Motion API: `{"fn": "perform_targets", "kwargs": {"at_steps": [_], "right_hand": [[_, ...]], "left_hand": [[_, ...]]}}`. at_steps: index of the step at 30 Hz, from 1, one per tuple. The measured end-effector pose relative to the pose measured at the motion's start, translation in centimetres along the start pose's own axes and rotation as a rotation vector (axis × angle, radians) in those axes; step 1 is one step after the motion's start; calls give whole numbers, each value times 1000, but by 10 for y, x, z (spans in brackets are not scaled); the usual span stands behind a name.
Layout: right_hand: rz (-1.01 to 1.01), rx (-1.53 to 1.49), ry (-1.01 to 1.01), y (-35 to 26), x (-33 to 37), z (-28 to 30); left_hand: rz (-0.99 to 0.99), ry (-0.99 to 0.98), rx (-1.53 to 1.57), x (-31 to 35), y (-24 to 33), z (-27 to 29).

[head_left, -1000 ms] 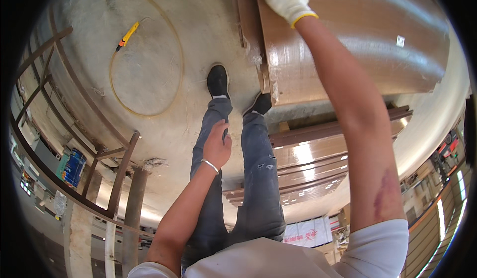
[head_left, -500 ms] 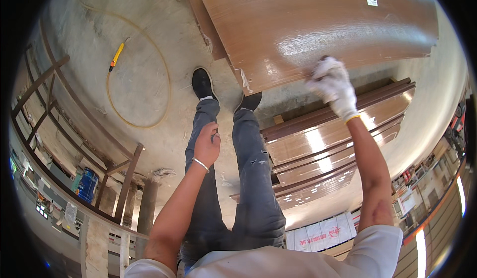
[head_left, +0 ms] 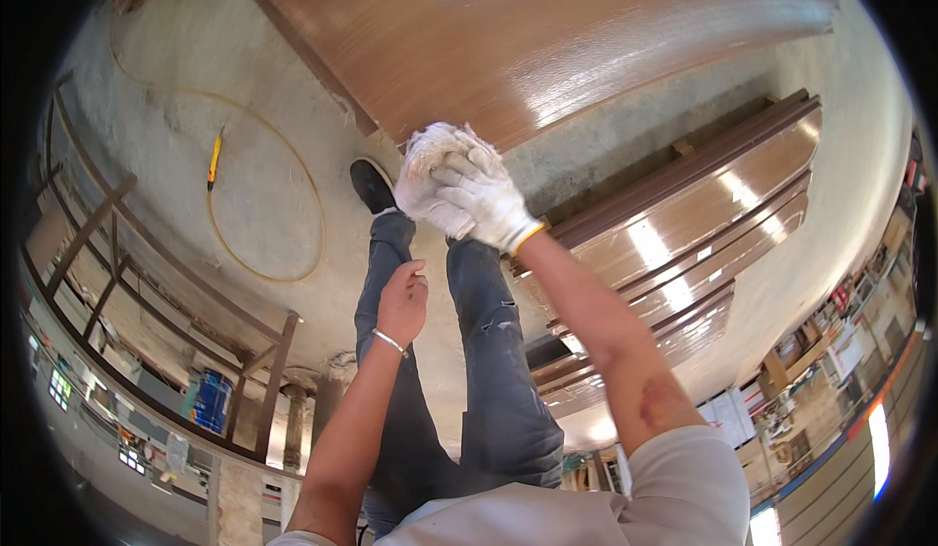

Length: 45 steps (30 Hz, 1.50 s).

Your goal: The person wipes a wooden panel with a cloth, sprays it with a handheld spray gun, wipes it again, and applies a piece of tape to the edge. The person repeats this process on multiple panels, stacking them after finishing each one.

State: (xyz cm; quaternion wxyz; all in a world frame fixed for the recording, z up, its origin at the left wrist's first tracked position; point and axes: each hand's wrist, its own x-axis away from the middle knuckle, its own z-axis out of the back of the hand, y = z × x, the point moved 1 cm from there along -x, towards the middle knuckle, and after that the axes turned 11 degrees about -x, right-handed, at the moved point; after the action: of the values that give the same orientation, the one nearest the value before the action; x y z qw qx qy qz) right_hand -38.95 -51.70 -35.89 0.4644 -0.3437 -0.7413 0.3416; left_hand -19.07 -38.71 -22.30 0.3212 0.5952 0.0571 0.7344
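Note:
My right hand (head_left: 486,200), in a white knit glove with a yellow cuff edge, is closed on a bunched, pinkish-white fluffy rag (head_left: 427,158). The rag lies at the near left corner of a large glossy brown panel (head_left: 586,33), covering that corner. Some of my gloved fingers are spread over the rag's top. My bare left hand (head_left: 403,304), with a pale bangle at the wrist, hangs over my left leg. Its fingers are loosely curled, and nothing shows in them.
Brown glossy boards (head_left: 674,243) are stacked at the right. A thin yellow hose (head_left: 320,209) with a yellow-and-black blow gun (head_left: 214,160) loops over the concrete floor. On the left stand a brown metal frame (head_left: 195,243) and a blue bucket (head_left: 210,399).
My right hand has moved left and nearer with the rag, from the panel's near edge to its near left corner. The view has shifted. My left hand remains over my leg.

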Motion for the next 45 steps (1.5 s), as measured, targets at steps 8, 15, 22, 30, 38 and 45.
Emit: {"fn": "perform_targets", "kwargs": {"at_steps": [8, 15, 22, 30, 38, 45], "right_hand": [[102, 1200, 806, -203, -85, 311], [320, 787, 622, -155, -93, 114], [290, 1076, -523, -106, -55, 83], [207, 1154, 1011, -288, -211, 255], [633, 1232, -201, -100, -181, -83], [-393, 1568, -770, -96, 25, 12]], "left_hand": [[-21, 64, -19, -12, -30, 32], [-76, 9, -30, -16, -3, -10], [-66, -135, 95, -3, 53, -22], [75, 98, 75, -2, 5, 22], [-8, 105, 225, 67, 72, 9], [-23, 334, 188, 176, 53, 68]]}}
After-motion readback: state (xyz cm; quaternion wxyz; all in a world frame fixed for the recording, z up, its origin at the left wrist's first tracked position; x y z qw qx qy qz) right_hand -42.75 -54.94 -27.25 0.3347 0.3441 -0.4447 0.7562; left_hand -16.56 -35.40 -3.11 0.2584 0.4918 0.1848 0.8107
